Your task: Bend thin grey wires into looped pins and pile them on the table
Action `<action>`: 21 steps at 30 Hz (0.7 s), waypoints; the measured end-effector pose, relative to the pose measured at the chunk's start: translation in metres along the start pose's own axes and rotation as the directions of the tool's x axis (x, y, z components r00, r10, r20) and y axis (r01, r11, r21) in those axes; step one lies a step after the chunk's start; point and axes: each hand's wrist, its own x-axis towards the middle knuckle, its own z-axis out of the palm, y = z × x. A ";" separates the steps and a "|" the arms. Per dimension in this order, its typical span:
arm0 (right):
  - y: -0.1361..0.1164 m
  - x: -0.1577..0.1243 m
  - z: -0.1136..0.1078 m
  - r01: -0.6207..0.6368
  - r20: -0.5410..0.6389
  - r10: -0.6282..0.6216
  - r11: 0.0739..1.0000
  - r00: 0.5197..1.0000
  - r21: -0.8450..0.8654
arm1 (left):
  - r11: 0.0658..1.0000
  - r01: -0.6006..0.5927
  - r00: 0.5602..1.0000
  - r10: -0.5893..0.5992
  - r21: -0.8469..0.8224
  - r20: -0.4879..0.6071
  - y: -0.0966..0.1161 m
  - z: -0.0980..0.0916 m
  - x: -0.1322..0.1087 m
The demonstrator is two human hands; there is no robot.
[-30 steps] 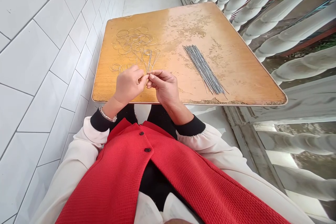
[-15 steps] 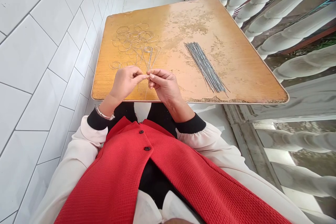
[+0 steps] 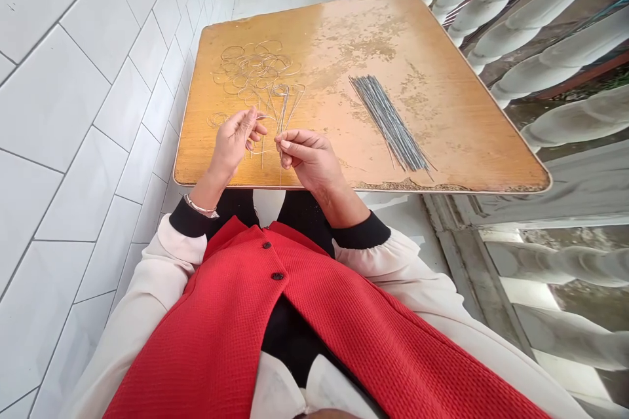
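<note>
My right hand (image 3: 307, 160) pinching thin wire (image 3: 281, 173); left hand (image 3: 230, 144) grip unclear
Wire loops (image 3: 253, 72) and straight rods (image 3: 390, 124) lying on table (image 3: 442, 144)

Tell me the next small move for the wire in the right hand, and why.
Probably bring your left hand in to the thin wire your right hand pinches. The left hand stands spread, apart from that pinch, so only one hand seems to be steadying the wire, and its long end stands free.
</note>
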 end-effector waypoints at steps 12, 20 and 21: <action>0.002 -0.004 0.006 0.044 -0.043 -0.048 0.993 0.998 -0.106 | 0.910 0.181 0.974 -0.114 -0.374 0.194 0.013 0.009 -0.009; -0.003 -0.003 0.008 0.029 -0.061 -0.044 0.974 0.997 -0.227 | 0.992 -0.116 0.993 0.114 0.047 0.043 -0.011 0.006 -0.009; -0.004 -0.003 0.007 0.030 -0.068 -0.047 0.971 0.997 -0.238 | 0.973 -0.176 0.984 0.174 0.152 0.029 -0.014 0.002 -0.009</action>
